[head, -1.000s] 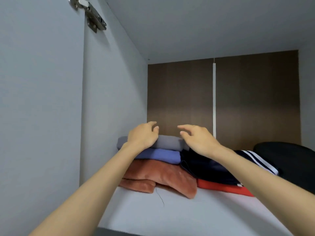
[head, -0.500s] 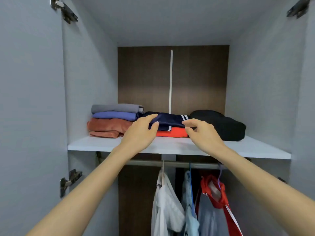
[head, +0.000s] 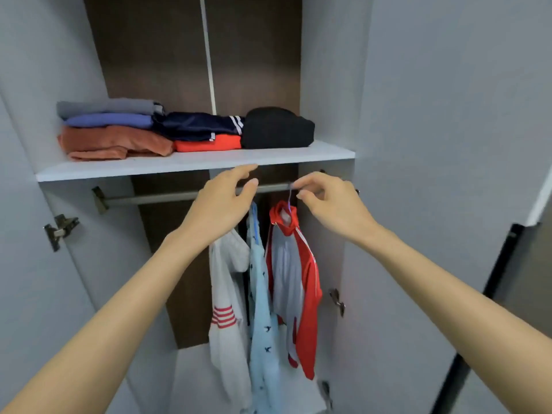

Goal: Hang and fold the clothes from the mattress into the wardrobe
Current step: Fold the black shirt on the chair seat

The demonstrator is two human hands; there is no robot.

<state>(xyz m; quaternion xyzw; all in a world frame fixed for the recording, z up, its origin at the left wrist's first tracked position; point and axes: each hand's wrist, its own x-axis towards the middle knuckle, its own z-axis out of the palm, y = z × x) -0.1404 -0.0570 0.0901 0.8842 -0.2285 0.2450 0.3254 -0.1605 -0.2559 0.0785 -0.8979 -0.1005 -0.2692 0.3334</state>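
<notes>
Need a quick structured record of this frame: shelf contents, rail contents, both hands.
shelf: white wardrobe shelf, three piles of folded clothes
left pile: grey folded garment on blue folded garment on rust-orange folded garment
middle pile: navy white-striped garment on red folded garment
right pile: black folded garment
rail: metal rail; hanging: white top with red stripes, light blue patterned shirt, red and grey jacket
left hand: before rail, fingers loosely curved, holds nothing
right hand: fingertips at blue hanger hook; grip unclear

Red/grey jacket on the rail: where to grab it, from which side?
Pinch the blue hanger hook just above the red collar, coming from the front right: the jacket hangs limp, the shelf blocks from above, and the pale blue shirt crowds its left.
</notes>
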